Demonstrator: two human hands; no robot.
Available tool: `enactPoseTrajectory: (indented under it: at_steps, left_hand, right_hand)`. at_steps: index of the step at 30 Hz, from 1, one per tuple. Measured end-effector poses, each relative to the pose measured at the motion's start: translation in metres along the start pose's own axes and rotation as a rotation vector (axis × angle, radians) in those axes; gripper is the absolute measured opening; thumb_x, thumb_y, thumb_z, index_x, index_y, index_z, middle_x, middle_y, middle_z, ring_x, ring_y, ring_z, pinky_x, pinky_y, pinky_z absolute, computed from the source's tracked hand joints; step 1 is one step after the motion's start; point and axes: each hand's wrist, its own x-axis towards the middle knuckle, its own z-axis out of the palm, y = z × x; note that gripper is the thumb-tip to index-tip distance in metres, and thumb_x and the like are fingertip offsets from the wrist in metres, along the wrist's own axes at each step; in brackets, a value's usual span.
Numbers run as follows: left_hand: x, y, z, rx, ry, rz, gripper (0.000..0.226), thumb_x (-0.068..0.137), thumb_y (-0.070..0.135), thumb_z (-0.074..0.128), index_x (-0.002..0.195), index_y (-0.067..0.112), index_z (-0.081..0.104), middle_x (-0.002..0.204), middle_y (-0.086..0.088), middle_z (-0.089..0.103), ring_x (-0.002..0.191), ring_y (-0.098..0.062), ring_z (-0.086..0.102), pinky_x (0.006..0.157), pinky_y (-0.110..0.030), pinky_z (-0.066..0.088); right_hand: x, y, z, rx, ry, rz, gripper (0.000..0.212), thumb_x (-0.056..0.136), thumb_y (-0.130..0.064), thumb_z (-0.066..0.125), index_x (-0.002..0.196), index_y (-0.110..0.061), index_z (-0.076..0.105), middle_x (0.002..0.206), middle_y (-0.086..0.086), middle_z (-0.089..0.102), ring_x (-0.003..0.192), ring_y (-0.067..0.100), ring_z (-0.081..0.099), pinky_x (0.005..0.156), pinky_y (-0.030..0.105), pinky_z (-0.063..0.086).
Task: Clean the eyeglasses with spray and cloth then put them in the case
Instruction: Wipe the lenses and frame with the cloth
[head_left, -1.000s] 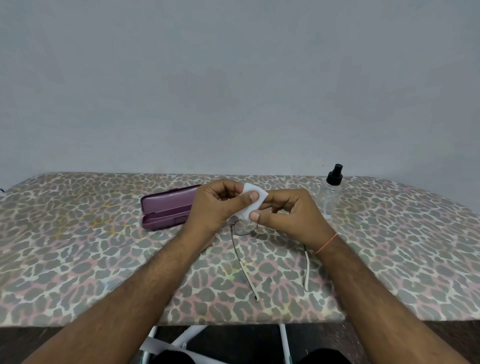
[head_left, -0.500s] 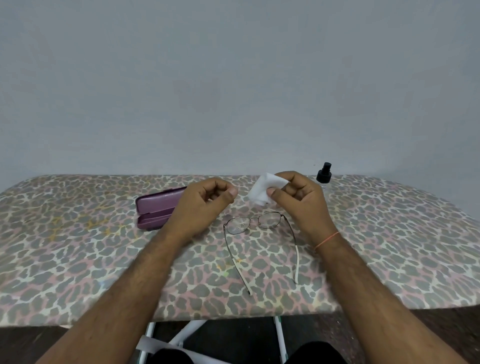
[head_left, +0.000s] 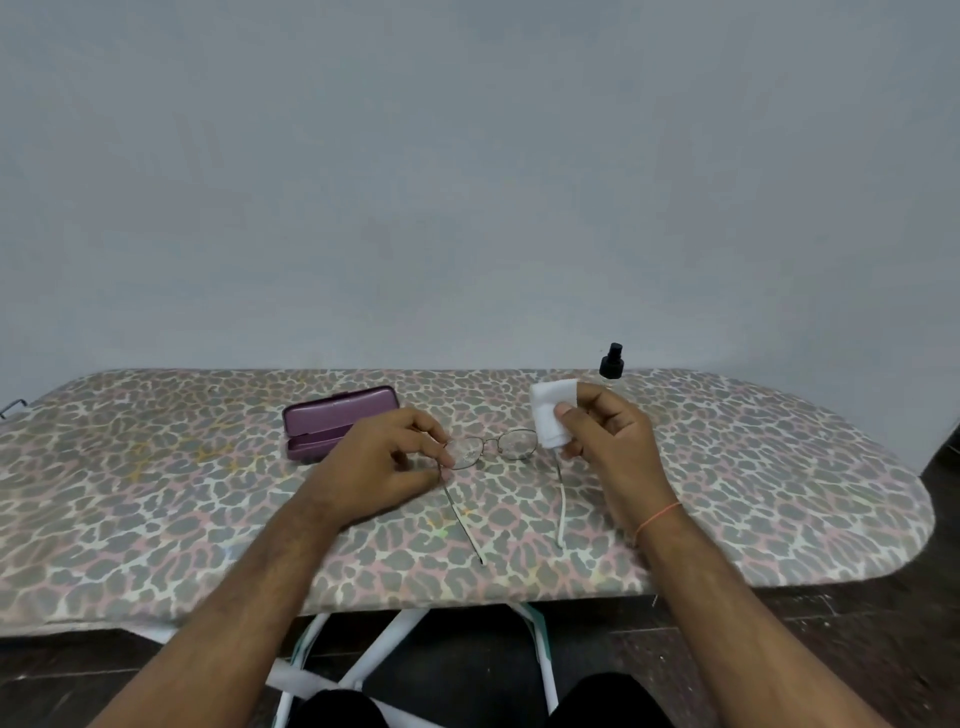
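1. Head view: the leopard-print board (head_left: 727, 467) carries everything at one reachable level, which is presumably why all the pieces are laid along its middle.
2. Behind the left hand (head_left: 384, 467), the purple case (head_left: 332, 423) lies with its lid open, ready to receive the glasses once they are cleaned.
3. That hand's fingertips pinch the left rim of the eyeglasses (head_left: 493, 447), probably to steady them.
4. The glasses rest on the board between the hands, temples unfolded toward the person, lenses exposed for wiping.
5. The right hand (head_left: 608, 441) clamps thumb and fingers on the folded white cloth (head_left: 550, 410), raised just beside the right lens.
6. The spray bottle (head_left: 611, 364) stands upright behind it, untouched.
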Motion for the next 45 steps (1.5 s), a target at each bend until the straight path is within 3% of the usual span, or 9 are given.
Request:
enactPoseTrajectory:
  at_steps: [7,13,18,22,27,30,34,41,45]
  left_hand:
    - [0.002,0.002,0.007,-0.02,0.149,-0.026,0.024,0.085,0.017,0.093,0.106,0.029,0.089,0.111,0.017,0.081,0.1,-0.002,0.078,0.088,-0.035,0.065]
    - [0.002,-0.002,0.007,-0.13,0.226,-0.076,0.023,0.081,0.025,0.093,0.104,0.026,0.089,0.101,0.009,0.078,0.09,-0.014,0.075,0.08,-0.039,0.063]
    - [0.001,-0.003,0.006,-0.261,0.246,-0.115,0.024,0.078,0.031,0.09,0.101,0.025,0.089,0.093,0.002,0.078,0.087,-0.016,0.077,0.08,-0.042,0.065]
    - [0.0,-0.002,0.006,-0.322,0.276,-0.146,0.022,0.077,0.032,0.092,0.098,0.038,0.088,0.081,-0.002,0.077,0.072,-0.018,0.072,0.071,-0.043,0.063]
    - [0.001,-0.004,0.008,-0.319,0.234,-0.196,0.022,0.078,0.025,0.096,0.099,0.027,0.09,0.08,0.002,0.081,0.073,-0.023,0.075,0.069,-0.041,0.062]
    - [0.0,-0.002,0.009,-0.322,0.214,-0.231,0.024,0.077,0.023,0.097,0.1,0.023,0.09,0.081,0.003,0.082,0.072,-0.011,0.075,0.068,-0.028,0.06]
    - [0.0,-0.001,0.009,-0.332,0.184,-0.293,0.026,0.076,0.024,0.098,0.1,0.019,0.089,0.087,0.005,0.085,0.081,-0.009,0.081,0.076,-0.023,0.063]
    - [0.002,-0.001,0.008,-0.342,0.169,-0.314,0.023,0.075,0.024,0.099,0.097,0.021,0.09,0.089,0.01,0.085,0.088,-0.007,0.082,0.082,-0.02,0.063]
    - [0.002,0.0,0.008,-0.321,0.177,-0.277,0.021,0.077,0.02,0.097,0.097,0.019,0.09,0.085,0.012,0.084,0.08,-0.001,0.079,0.073,-0.014,0.058]
  right_hand:
    - [-0.024,-0.034,0.013,-0.118,0.032,0.034,0.015,0.101,-0.01,0.071,0.107,-0.017,0.082,0.094,0.017,0.078,0.063,0.021,0.07,0.048,0.029,0.053]
    - [-0.042,-0.041,0.046,-0.243,0.057,0.067,0.014,0.099,-0.022,0.07,0.097,-0.027,0.082,0.1,-0.01,0.079,0.08,0.02,0.078,0.062,0.044,0.068]
    - [-0.036,-0.03,0.059,-0.532,0.106,-0.064,0.014,0.102,-0.03,0.064,0.096,-0.033,0.077,0.098,-0.019,0.076,0.095,0.011,0.073,0.088,0.039,0.062]
    - [-0.029,-0.028,0.056,-0.662,0.158,-0.164,0.014,0.105,-0.028,0.062,0.102,-0.033,0.074,0.103,-0.013,0.075,0.097,0.012,0.07,0.084,0.032,0.057]
    - [-0.024,-0.021,0.049,-0.903,0.121,-0.493,0.02,0.104,-0.024,0.063,0.12,-0.025,0.075,0.106,-0.008,0.079,0.093,0.015,0.072,0.086,0.037,0.056]
    - [-0.025,-0.012,0.052,-1.239,0.105,-0.635,0.018,0.1,-0.032,0.066,0.115,-0.037,0.075,0.093,-0.012,0.079,0.088,0.017,0.073,0.095,0.049,0.042]
    - [-0.026,0.003,0.057,-1.442,0.139,-0.723,0.006,0.092,-0.033,0.074,0.092,-0.036,0.079,0.084,-0.015,0.077,0.112,0.022,0.068,0.11,0.067,0.023]
    - [-0.028,0.013,0.062,-1.514,0.071,-0.809,0.006,0.087,-0.025,0.079,0.088,-0.031,0.08,0.085,-0.011,0.077,0.134,0.026,0.064,0.117,0.063,0.01]
    - [-0.026,0.023,0.068,-1.463,-0.115,-0.822,0.009,0.09,-0.023,0.072,0.091,-0.025,0.081,0.081,-0.002,0.077,0.082,0.028,0.074,0.094,0.044,0.04]
